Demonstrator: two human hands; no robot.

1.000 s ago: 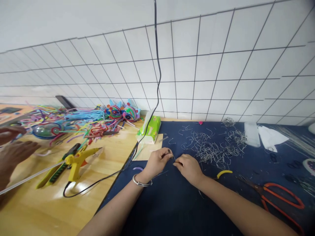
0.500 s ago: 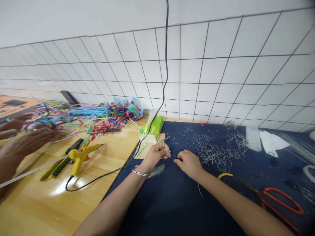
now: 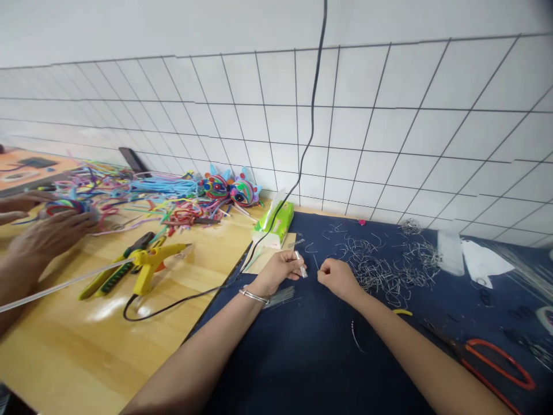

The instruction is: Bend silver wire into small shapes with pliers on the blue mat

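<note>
My left hand (image 3: 280,272) is closed around a small bundle of short silvery wires (image 3: 301,266), which stick out between thumb and fingers. Just to its right, my right hand (image 3: 339,279) is closed in a pinch, and a thin straight wire (image 3: 315,263) rises from its fingertips. A small gap separates the two hands. Below my left wrist, several straight wire pieces (image 3: 281,297) lie on the dark blue cloth (image 3: 298,357). Right of my right hand spreads a tangled heap of bent wire hooks (image 3: 380,268). A short beaded strand (image 3: 354,334) lies below my right wrist.
Orange-handled scissors (image 3: 496,360) lie at the right. A green tissue pack (image 3: 276,223) stands behind my left hand, crossed by a black cable (image 3: 311,124). On the wooden table (image 3: 129,357) are a yellow glue gun (image 3: 149,265), pliers (image 3: 112,274), colourful pipe cleaners and another person's hands (image 3: 52,236).
The view has shifted slightly. My left hand has turned so the wire bundle shows more clearly, and the fingers of my right hand have curled in more. The beaded strand now shows apart from my right arm.
</note>
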